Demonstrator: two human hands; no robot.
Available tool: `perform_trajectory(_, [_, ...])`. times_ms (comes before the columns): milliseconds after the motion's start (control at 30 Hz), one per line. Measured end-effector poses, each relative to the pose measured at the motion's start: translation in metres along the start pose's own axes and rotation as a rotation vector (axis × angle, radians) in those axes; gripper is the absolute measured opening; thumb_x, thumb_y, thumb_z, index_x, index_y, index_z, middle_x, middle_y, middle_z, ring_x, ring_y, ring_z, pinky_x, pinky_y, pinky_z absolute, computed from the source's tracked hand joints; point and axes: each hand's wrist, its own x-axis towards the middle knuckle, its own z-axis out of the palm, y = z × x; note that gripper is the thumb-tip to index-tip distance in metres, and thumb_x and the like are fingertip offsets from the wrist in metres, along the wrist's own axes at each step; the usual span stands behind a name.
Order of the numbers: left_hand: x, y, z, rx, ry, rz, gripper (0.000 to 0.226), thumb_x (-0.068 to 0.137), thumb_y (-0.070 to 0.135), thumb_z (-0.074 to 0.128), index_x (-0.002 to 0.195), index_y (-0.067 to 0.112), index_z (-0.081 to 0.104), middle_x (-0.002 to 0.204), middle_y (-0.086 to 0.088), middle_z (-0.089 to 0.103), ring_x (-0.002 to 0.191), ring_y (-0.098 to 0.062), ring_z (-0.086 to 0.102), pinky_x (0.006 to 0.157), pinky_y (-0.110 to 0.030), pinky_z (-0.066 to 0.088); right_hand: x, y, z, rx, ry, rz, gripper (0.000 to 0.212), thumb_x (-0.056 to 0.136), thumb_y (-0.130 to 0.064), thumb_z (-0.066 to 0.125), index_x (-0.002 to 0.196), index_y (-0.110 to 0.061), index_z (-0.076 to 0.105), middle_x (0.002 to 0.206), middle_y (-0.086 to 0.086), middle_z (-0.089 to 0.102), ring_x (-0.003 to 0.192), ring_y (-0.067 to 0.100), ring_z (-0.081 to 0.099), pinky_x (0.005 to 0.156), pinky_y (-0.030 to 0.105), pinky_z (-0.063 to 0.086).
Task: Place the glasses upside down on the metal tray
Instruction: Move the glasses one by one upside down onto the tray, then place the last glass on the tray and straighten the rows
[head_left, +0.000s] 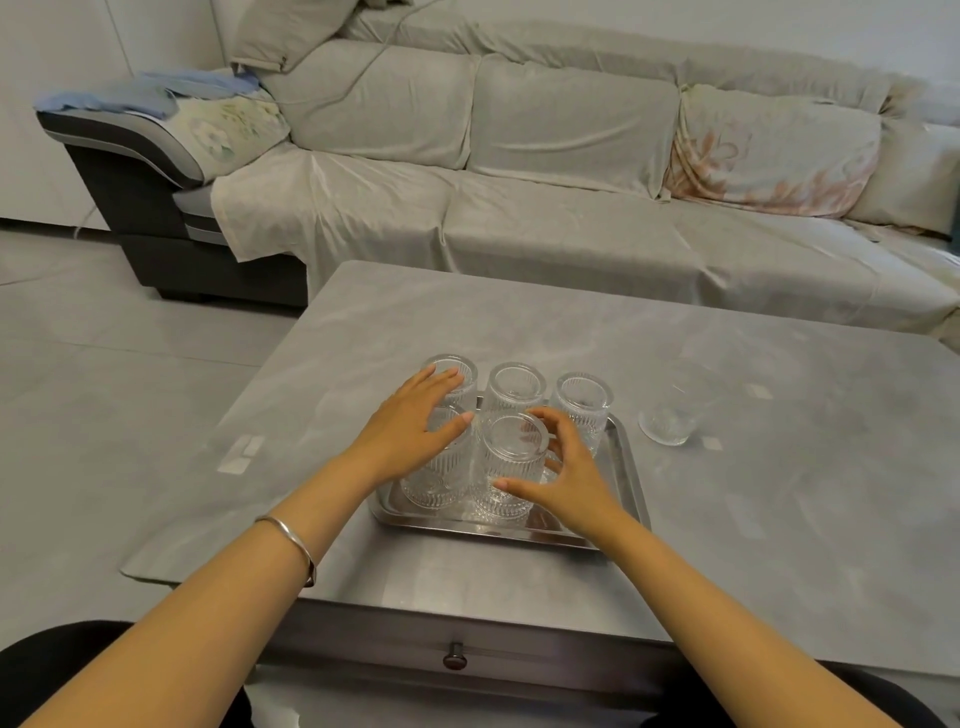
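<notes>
A metal tray (631, 478) lies on the grey table and holds several ribbed clear glasses standing upside down. My right hand (566, 478) curls around the front middle glass (511, 467), thumb on its near side and fingers on its right side. My left hand (410, 426) rests flat, fingers spread, on top of the front left glass (434, 478), partly hiding it and the back left glass (457, 371). Two more glasses stand at the back middle (517, 387) and back right (582, 402). One smooth glass (670, 421) stands upright on the table, right of the tray.
The grey table (519, 322) has a drawer knob (454, 660) at its front edge. A sofa covered with light cloth (519, 208) runs behind the table. Grey floor tiles lie to the left.
</notes>
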Motion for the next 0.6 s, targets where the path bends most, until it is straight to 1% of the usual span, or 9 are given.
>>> perform_trajectory(33, [0.001, 0.001, -0.001, 0.007, 0.001, 0.005, 0.059, 0.091, 0.048, 0.046, 0.144, 0.027, 0.031, 0.156, 0.009, 0.026, 0.145, -0.009, 0.011, 0.116, -0.037, 0.014, 0.0, -0.001, -0.001, -0.001, -0.008, -0.002, 0.083, 0.059, -0.044, 0.083, 0.126, -0.042, 0.034, 0.128, -0.021, 0.043, 0.119, 0.004, 0.047, 0.098, 0.019, 0.039])
perform_trajectory(100, [0.003, 0.003, -0.004, 0.021, 0.002, 0.014, 0.058, 0.091, 0.047, 0.048, 0.143, 0.026, 0.034, 0.154, 0.006, 0.03, 0.145, -0.012, 0.015, 0.117, -0.038, 0.015, -0.001, -0.006, -0.007, 0.021, -0.014, -0.005, 0.083, 0.062, -0.037, 0.084, 0.13, -0.034, 0.036, 0.128, -0.018, 0.044, 0.119, 0.0, 0.046, 0.099, 0.019, 0.04])
perform_trajectory(167, [0.007, 0.007, -0.007, 0.024, 0.01, 0.024, 0.057, 0.091, 0.045, 0.049, 0.142, 0.024, 0.037, 0.152, 0.004, 0.034, 0.144, -0.014, 0.019, 0.117, -0.039, 0.017, 0.0, -0.014, -0.019, 0.059, 0.007, -0.015, 0.081, 0.061, -0.037, 0.083, 0.13, -0.03, 0.04, 0.127, -0.014, 0.049, 0.118, -0.001, 0.049, 0.098, 0.019, 0.043])
perform_trajectory(233, [0.015, 0.014, -0.01, 0.015, 0.015, 0.033, 0.055, 0.091, 0.045, 0.049, 0.141, 0.024, 0.039, 0.151, 0.003, 0.036, 0.142, -0.015, 0.025, 0.116, -0.038, 0.02, 0.002, -0.023, -0.037, 0.094, 0.053, -0.039, 0.08, 0.059, -0.04, 0.081, 0.129, -0.026, 0.044, 0.125, -0.008, 0.054, 0.116, 0.003, 0.054, 0.095, 0.022, 0.047])
perform_trajectory(300, [0.026, 0.026, -0.012, 0.002, 0.015, 0.055, 0.054, 0.091, 0.046, 0.049, 0.14, 0.025, 0.04, 0.149, 0.003, 0.039, 0.139, -0.016, 0.03, 0.114, -0.037, 0.025, 0.005, -0.031, -0.062, 0.114, 0.108, -0.062, 0.078, 0.059, -0.038, 0.08, 0.127, -0.023, 0.046, 0.125, -0.004, 0.056, 0.113, 0.007, 0.058, 0.091, 0.024, 0.051])
perform_trajectory(400, [0.051, 0.049, -0.007, 0.001, -0.012, 0.084, 0.054, 0.091, 0.047, 0.048, 0.14, 0.027, 0.037, 0.149, 0.005, 0.039, 0.137, -0.015, 0.032, 0.109, -0.034, 0.03, 0.01, -0.031, -0.108, 0.116, 0.208, -0.074, 0.075, 0.06, -0.038, 0.078, 0.127, -0.022, 0.047, 0.124, -0.002, 0.057, 0.108, 0.012, 0.062, 0.085, 0.026, 0.055])
perform_trajectory(467, [0.071, 0.065, 0.001, 0.01, -0.041, 0.099, 0.055, 0.091, 0.048, 0.048, 0.14, 0.028, 0.037, 0.149, 0.005, 0.038, 0.137, -0.016, 0.033, 0.107, -0.035, 0.03, 0.012, -0.024, -0.141, 0.089, 0.276, -0.067, 0.074, 0.061, -0.039, 0.077, 0.127, -0.024, 0.047, 0.124, -0.002, 0.056, 0.107, 0.011, 0.062, 0.083, 0.023, 0.055])
perform_trajectory(533, [0.09, 0.081, 0.011, -0.007, -0.075, 0.106, 0.055, 0.09, 0.049, 0.048, 0.14, 0.028, 0.037, 0.149, 0.005, 0.037, 0.135, -0.016, 0.035, 0.108, -0.035, 0.031, 0.013, -0.011, -0.172, 0.067, 0.323, -0.041, 0.073, 0.063, -0.038, 0.076, 0.127, -0.025, 0.046, 0.125, -0.005, 0.055, 0.108, 0.01, 0.06, 0.079, 0.017, 0.054])
perform_trajectory(600, [0.107, 0.096, 0.024, -0.018, -0.116, 0.121, 0.057, 0.09, 0.05, 0.049, 0.141, 0.027, 0.037, 0.15, 0.006, 0.037, 0.136, -0.016, 0.035, 0.11, -0.037, 0.031, 0.013, 0.006, -0.196, 0.058, 0.356, 0.0, 0.073, 0.064, -0.039, 0.076, 0.128, -0.027, 0.045, 0.126, -0.006, 0.054, 0.111, 0.008, 0.058, 0.08, 0.017, 0.053])
